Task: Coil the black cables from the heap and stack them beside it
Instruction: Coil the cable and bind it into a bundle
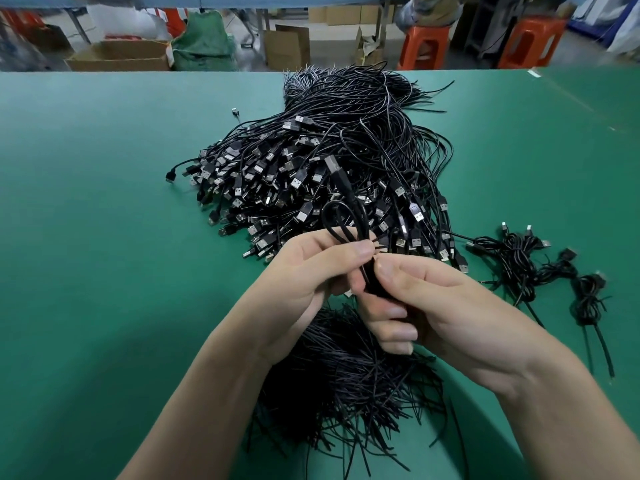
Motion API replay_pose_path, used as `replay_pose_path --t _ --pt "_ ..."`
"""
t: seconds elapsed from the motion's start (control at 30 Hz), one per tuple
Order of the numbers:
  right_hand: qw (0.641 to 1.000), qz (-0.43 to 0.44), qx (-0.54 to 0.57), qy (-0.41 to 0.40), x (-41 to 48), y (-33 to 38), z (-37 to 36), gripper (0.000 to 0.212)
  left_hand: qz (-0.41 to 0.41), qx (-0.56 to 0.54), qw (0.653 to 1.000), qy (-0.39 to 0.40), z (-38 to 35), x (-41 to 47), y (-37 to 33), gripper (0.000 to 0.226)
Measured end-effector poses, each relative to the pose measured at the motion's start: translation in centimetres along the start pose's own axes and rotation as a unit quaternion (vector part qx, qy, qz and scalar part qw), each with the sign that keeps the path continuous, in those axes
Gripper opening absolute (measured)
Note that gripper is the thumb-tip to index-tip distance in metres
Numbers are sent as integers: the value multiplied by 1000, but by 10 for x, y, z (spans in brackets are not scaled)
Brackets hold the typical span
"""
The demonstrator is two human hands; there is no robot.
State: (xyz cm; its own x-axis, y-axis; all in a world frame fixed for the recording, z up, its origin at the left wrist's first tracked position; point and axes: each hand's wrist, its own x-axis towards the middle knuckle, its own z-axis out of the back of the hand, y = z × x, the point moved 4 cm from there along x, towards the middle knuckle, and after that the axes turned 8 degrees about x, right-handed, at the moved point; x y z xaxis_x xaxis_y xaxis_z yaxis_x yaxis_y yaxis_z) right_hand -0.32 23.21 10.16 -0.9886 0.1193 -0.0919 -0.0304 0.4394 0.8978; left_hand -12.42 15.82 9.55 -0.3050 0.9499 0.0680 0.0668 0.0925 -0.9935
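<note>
While the left hand pinches the black cable's loops above the heap's near side and the right hand's fingers curl round it below, wraps should stay snug and even.

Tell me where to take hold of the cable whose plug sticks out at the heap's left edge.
Pinch the plug from the left or above: it lies on bare mat, clear of the heap, while its cord runs back into the tangle.
</note>
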Motion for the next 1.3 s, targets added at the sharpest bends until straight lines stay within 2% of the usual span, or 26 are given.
replay_pose_path --t 0.07,0.17,0.23,0.3,0.4,0.47,0.53,0.6,0.67,0.9,1.0,1.07,1.13,1.17,1.23,1.3 --pt "999 12 -47 -15 -1 2 1 32 -5 6 1000 3 4 0 0 20" --pt "966 76 -230 -91 -1 10 7 35 -18 -3 999 35 4 -3 -2 13" --pt "929 117 -321 -142 -1 15 11 26 -9 16 1000 23 6 -3 -2 16" --pt "908 161 -347 -170 -2 19 13 10 16 43 999 -1 11 -2 1 19" --pt "841 247 -439 -196 -6 27 12 18 57 94 994 -19 16 -1 7 35" --pt "785 309 -502 -189 -9 34 6 11 76 96 992 -13 15 -1 8 34" --pt "760 340 -520 -191 -12 36 4 9 85 94 992 3 14 -2 8 36" --pt "763 346 -509 -198 -14 37 3 10 89 89 992 16 13 -3 8 38" --pt "767 348 -502 -197 -15 38 2 8 94 86 991 26 14 -3 9 51" --pt "744 359 -538 -172 -18 44 -7 8 134 51 988 58 11 -7 6 85" --pt "730 346 -569 -154 -21 47 -9 8 143 53 985 76 10 -9 7 73" --pt "734 329 -576 -146 -22 48 -8 10 146 64 984 79 11 -10 7 67" --pt "750 318 -562 -145 -21 46 -8 11 140 83 984 69 13 -9 6 64" --pt "769 315 -535 -152 -20 44 -7 11 131 93 985 62 13 -8 6 63" --pt "835 306 -424 -171 -16 38 -2 12 108 117 986 53 13 -7 5 68" --pt "880 297 -323 -181 -12 34 2 14 81 136 987 39 12 -7 0 52"
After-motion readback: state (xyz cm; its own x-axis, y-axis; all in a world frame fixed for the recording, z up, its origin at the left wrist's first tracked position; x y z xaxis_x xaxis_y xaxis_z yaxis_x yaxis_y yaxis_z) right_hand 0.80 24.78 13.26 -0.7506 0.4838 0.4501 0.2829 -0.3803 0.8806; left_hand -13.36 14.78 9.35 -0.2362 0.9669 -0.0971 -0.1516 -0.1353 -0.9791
